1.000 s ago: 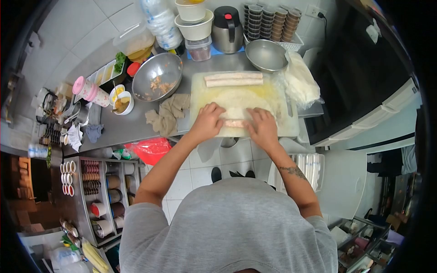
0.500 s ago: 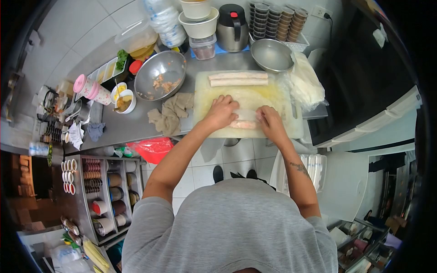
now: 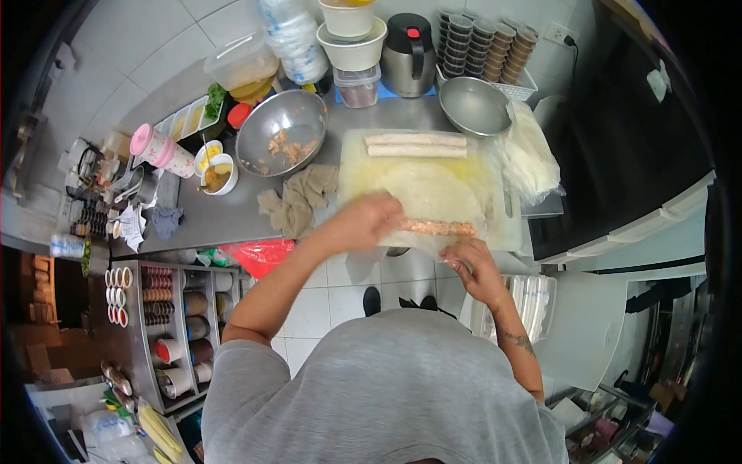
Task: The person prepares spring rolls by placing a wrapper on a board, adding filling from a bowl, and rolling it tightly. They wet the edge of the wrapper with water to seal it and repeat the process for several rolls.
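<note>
A thin pale wrapper sheet [image 3: 429, 189] lies on the cutting board [image 3: 506, 236]. Along its near part runs a narrow strip of orange-pink minced filling [image 3: 440, 227], uncovered. My left hand [image 3: 367, 220] is over the strip's left end, its fingers smeared by motion, so its grip does not show. At the board's near edge, below the strip's right end, my right hand [image 3: 478, 269] pinches the wrapper's near edge between thumb and fingers. Two long pale rolls [image 3: 416, 145] lie side by side at the far end of the board.
Left of the board are a crumpled cloth [image 3: 297, 203] and a steel bowl [image 3: 263, 127] with leftover filling. Another steel bowl [image 3: 475, 107] and a plastic bag of pale sheets [image 3: 532, 158] stand right. Tubs [image 3: 352, 50] and a steel jug [image 3: 408, 62] line the back.
The near flap that partly covered the filling is drawn back, baring the whole strip. Both hands have come nearer my body, the right one to the board's near edge. The view has shifted slightly.
</note>
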`<control>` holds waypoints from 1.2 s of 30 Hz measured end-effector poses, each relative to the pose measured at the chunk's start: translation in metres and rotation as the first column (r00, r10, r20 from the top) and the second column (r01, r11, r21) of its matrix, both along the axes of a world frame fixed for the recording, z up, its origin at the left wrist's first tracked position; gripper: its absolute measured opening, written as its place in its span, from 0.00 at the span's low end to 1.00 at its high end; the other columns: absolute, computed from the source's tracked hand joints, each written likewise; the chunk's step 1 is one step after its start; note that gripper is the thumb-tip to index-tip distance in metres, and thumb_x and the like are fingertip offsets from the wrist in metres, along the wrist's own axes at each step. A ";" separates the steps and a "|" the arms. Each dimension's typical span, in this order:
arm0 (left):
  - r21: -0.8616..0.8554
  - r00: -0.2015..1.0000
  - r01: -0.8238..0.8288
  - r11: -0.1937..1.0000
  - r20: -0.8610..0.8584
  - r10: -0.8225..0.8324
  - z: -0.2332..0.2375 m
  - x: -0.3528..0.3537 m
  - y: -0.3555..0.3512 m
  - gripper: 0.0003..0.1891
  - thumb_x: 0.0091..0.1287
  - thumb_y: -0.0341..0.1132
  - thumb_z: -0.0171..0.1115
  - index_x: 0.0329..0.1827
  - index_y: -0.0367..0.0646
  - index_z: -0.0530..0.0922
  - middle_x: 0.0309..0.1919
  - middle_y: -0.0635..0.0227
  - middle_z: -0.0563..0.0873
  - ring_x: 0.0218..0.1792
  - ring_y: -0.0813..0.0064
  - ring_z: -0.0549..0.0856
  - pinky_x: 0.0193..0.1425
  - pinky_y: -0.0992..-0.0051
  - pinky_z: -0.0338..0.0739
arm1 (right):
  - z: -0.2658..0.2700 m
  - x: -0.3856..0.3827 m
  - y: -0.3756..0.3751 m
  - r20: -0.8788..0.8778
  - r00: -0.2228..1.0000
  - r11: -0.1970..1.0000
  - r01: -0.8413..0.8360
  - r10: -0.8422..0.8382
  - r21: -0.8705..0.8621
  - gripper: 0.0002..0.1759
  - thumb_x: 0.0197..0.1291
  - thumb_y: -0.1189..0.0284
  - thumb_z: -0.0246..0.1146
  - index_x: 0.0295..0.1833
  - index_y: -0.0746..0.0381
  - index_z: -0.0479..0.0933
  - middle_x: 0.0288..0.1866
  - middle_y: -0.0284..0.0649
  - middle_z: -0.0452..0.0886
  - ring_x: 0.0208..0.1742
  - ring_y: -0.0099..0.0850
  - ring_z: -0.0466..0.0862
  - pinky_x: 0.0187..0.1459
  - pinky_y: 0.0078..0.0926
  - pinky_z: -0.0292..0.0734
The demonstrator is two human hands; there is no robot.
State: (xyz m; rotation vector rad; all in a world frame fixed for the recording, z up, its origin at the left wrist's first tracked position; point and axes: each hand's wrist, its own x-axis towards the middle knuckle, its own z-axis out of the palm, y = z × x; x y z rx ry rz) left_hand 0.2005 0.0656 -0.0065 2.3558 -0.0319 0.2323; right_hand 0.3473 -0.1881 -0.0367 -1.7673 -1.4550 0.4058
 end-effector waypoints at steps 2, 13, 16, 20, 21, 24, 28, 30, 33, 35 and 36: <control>0.184 0.925 -0.374 0.909 0.145 0.352 0.003 0.000 0.041 0.12 0.64 0.36 0.62 0.42 0.36 0.78 0.40 0.53 0.80 0.43 0.52 0.80 0.49 0.60 0.75 | -0.005 -0.003 -0.003 0.035 0.999 1.000 0.001 0.000 -0.018 0.06 0.57 0.79 0.62 0.41 0.59 0.78 0.45 0.35 0.83 0.52 0.39 0.76 0.58 0.36 0.65; 0.541 0.603 -0.513 0.666 -0.325 0.729 -0.021 0.038 0.156 0.20 0.59 0.40 0.62 0.44 0.30 0.82 0.46 0.41 0.83 0.52 0.48 0.82 0.58 0.58 0.76 | -0.012 -0.017 -0.010 0.120 0.990 0.997 0.075 -0.073 -0.004 0.10 0.57 0.78 0.62 0.45 0.59 0.81 0.45 0.37 0.82 0.53 0.38 0.76 0.58 0.37 0.65; 0.559 0.605 -0.534 0.634 -0.271 0.749 -0.025 0.036 0.158 0.17 0.57 0.37 0.62 0.41 0.30 0.82 0.44 0.42 0.84 0.50 0.46 0.82 0.56 0.57 0.77 | -0.020 -0.019 -0.013 0.131 0.990 0.998 0.056 -0.058 0.020 0.11 0.56 0.78 0.62 0.45 0.59 0.82 0.46 0.36 0.82 0.54 0.37 0.76 0.58 0.38 0.64; 0.569 0.613 -0.547 0.614 -0.227 0.757 -0.030 0.037 0.159 0.15 0.56 0.36 0.62 0.39 0.31 0.82 0.42 0.42 0.84 0.47 0.46 0.83 0.54 0.56 0.77 | -0.024 -0.023 -0.013 0.104 0.990 0.994 0.084 -0.090 0.065 0.12 0.54 0.76 0.64 0.46 0.59 0.81 0.46 0.37 0.82 0.54 0.38 0.76 0.59 0.38 0.63; 0.572 0.609 -0.545 0.612 -0.231 0.759 -0.029 0.036 0.158 0.15 0.57 0.36 0.63 0.39 0.31 0.82 0.41 0.43 0.84 0.47 0.46 0.83 0.53 0.56 0.77 | -0.023 -0.024 -0.013 0.095 0.990 0.993 0.104 -0.108 0.049 0.14 0.53 0.76 0.64 0.47 0.59 0.81 0.46 0.38 0.82 0.54 0.39 0.75 0.59 0.38 0.64; 0.569 0.654 -0.551 0.611 -0.160 0.739 -0.030 0.031 0.154 0.15 0.58 0.38 0.64 0.41 0.34 0.82 0.39 0.43 0.85 0.45 0.46 0.84 0.50 0.55 0.78 | -0.011 -0.028 -0.012 0.045 0.987 0.988 0.152 -0.153 0.032 0.17 0.51 0.76 0.64 0.50 0.59 0.81 0.48 0.40 0.82 0.54 0.41 0.75 0.60 0.38 0.65; 0.552 0.634 -0.631 0.544 -0.036 0.772 -0.016 0.028 0.131 0.15 0.60 0.40 0.64 0.42 0.37 0.82 0.38 0.45 0.85 0.43 0.48 0.85 0.47 0.55 0.78 | -0.014 -0.027 -0.014 -0.041 0.973 0.965 0.231 -0.228 0.122 0.17 0.54 0.74 0.63 0.52 0.60 0.79 0.47 0.43 0.81 0.53 0.43 0.76 0.59 0.38 0.66; 0.549 0.618 -0.654 0.521 -0.010 0.786 -0.012 0.025 0.124 0.13 0.61 0.39 0.64 0.42 0.38 0.82 0.39 0.46 0.85 0.43 0.49 0.85 0.46 0.55 0.78 | -0.023 -0.026 -0.014 -0.055 0.951 0.937 0.308 -0.304 0.163 0.16 0.56 0.75 0.62 0.52 0.61 0.79 0.47 0.44 0.81 0.53 0.44 0.77 0.58 0.38 0.67; 0.731 0.669 -0.568 0.378 0.142 0.730 -0.018 0.015 0.121 0.15 0.62 0.40 0.63 0.45 0.38 0.81 0.37 0.46 0.86 0.43 0.48 0.85 0.48 0.54 0.77 | -0.030 -0.022 -0.011 -0.069 0.909 0.892 0.416 -0.410 0.179 0.13 0.59 0.78 0.60 0.50 0.62 0.80 0.46 0.46 0.80 0.51 0.44 0.78 0.55 0.37 0.71; 0.667 0.625 -0.594 0.450 0.031 0.780 -0.025 0.015 0.128 0.13 0.62 0.38 0.62 0.44 0.37 0.81 0.37 0.47 0.86 0.43 0.48 0.85 0.48 0.55 0.77 | -0.030 -0.020 -0.010 -0.102 0.893 0.875 0.450 -0.438 0.176 0.12 0.60 0.80 0.59 0.49 0.63 0.80 0.45 0.46 0.80 0.49 0.44 0.79 0.52 0.35 0.73; 0.631 0.604 -0.608 0.482 -0.026 0.796 -0.028 0.016 0.131 0.13 0.62 0.37 0.62 0.43 0.37 0.81 0.37 0.47 0.86 0.43 0.48 0.85 0.48 0.55 0.77 | -0.029 -0.020 -0.009 -0.110 0.895 0.877 0.446 -0.432 0.179 0.12 0.60 0.80 0.59 0.48 0.63 0.80 0.45 0.46 0.80 0.49 0.44 0.79 0.51 0.35 0.73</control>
